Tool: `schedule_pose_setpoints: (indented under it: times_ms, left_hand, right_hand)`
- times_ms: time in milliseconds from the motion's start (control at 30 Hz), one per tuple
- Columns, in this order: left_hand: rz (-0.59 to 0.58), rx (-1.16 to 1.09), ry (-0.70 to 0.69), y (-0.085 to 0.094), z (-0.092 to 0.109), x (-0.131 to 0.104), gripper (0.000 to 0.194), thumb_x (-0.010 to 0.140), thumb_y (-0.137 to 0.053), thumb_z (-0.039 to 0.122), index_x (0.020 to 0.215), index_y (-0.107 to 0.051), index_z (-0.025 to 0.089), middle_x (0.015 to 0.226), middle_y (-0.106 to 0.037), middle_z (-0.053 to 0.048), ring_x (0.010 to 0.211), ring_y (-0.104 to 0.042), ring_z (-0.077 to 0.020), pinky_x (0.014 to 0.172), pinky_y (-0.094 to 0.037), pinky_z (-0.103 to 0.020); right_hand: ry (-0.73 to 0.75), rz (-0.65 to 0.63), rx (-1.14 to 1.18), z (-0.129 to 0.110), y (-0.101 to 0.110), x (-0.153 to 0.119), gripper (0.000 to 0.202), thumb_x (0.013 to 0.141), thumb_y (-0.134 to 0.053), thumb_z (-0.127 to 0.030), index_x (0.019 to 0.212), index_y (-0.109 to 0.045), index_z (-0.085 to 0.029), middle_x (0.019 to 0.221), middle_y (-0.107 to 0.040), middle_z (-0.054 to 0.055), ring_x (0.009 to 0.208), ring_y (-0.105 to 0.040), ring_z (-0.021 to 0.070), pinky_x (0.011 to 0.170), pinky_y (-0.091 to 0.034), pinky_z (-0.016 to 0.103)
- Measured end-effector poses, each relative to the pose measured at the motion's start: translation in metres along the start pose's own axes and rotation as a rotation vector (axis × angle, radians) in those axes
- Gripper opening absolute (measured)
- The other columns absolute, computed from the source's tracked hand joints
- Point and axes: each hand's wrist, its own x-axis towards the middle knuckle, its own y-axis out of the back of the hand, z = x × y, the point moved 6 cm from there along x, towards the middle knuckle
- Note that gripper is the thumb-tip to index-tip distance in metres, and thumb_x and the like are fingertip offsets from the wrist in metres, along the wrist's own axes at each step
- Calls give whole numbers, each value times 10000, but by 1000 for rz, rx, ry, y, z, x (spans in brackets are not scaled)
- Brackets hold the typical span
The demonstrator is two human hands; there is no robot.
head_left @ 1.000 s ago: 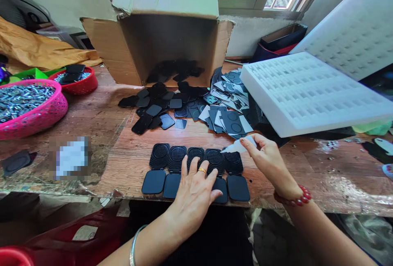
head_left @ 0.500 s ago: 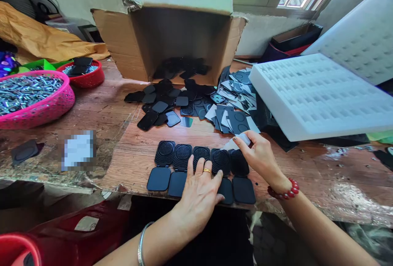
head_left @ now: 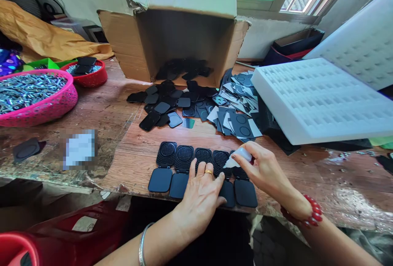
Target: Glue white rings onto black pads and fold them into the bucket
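Along the table's front edge lies a row of several black hinged square cases [head_left: 184, 158], opened flat, with ridged halves at the back and smooth halves [head_left: 160, 180] in front. My left hand [head_left: 201, 194] rests on the middle of the row, fingers stretched out and apart, covering part of the cases. My right hand [head_left: 260, 165] grips a small white squeeze bottle [head_left: 242, 157] with a pointed nozzle. The nozzle tip points left and down, over the ridged half of the fourth case from the left; whether it touches cannot be made out. The rightmost ridged half is partly hidden by my right hand.
Behind the row, loose black squares [head_left: 162, 107] spill from an open cardboard box [head_left: 119, 44]. Beside them is a pile of dark and white cards [head_left: 239, 124]. A white foam tray [head_left: 319, 102] stands right; a pink basket [head_left: 39, 112] of metal parts and a red basket [head_left: 98, 78] stand left.
My right hand has moved down and a little to the right, and the bottle's nozzle is now lower over the fourth case. My left hand stays on the row. The camera view has shifted slightly.
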Motion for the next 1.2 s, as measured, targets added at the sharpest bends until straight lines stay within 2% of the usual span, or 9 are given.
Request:
schedule_pose_setpoints:
  times_ms: [267,433,567,667,767,900,1033,1200]
  left_hand:
    - [25,7,1,-7,-1,-1,587,758,-771,469,1283,-616,258,1072,-580,-74,1080,-532,-284,1098,-314,-605]
    - [60,-17,-6,-5,-1,-1,571,764,-768,469,1276,-613,269,1060,-584,-64,1072,-542,-277,1087,-332,-607]
    - [63,-22,0,-6,-2,-1,587,755,-775,468,1280,-614,260,1088,-585,-75,1113,-535,-294,1099,-326,-599]
    - [52,-30,6,-8,-1,-1,586,769,-762,466,1290,-610,245,1139,-582,-95,1152,-519,-305,1117,-306,-589]
    - [47,-34,10,-8,0,-1,577,795,-723,501,1294,-610,236,1169,-580,-111,1176,-506,-320,1114,-299,-597]
    - [47,-52,36,4,-8,-5,686,770,-732,532,1366,-542,249,1262,-557,-124,1207,-486,-328,1086,-346,-567]
    - [27,-36,106,18,-26,-16,588,799,-723,482,1310,-584,225,1316,-559,-120,1246,-458,-331,1091,-338,-551]
    - [-30,28,164,12,-39,-23,516,814,-710,470,1280,-626,264,1381,-529,-143,1314,-412,-383,1081,-317,-592]
  right_hand:
    - [35,48,26,-10,-18,21,188,903,-558,-264,726,-519,-211,700,-535,13,626,-465,161,585,-344,285]
    - [51,100,-27,-2,-13,31,208,894,-557,-265,704,-484,-220,707,-537,17,650,-478,174,618,-350,302]
    - [25,100,-60,7,-4,28,229,886,-559,-290,682,-481,-223,699,-541,18,632,-471,170,602,-344,301]
    - [-46,117,-55,19,3,21,267,873,-565,-349,652,-479,-225,658,-537,12,601,-459,163,576,-335,295]
    - [-193,141,-6,37,10,14,333,843,-560,-460,618,-498,-223,572,-489,-9,535,-419,149,524,-304,287]
    - [-381,152,183,53,13,10,423,797,-568,-579,581,-521,-218,505,-440,-27,488,-373,132,478,-267,280]
    - [-409,108,336,43,1,17,435,800,-572,-578,570,-510,-214,514,-452,-23,503,-401,131,480,-293,274]
    - [-336,73,288,22,-24,32,403,804,-553,-567,637,-552,-201,529,-478,-18,502,-411,133,470,-303,271]
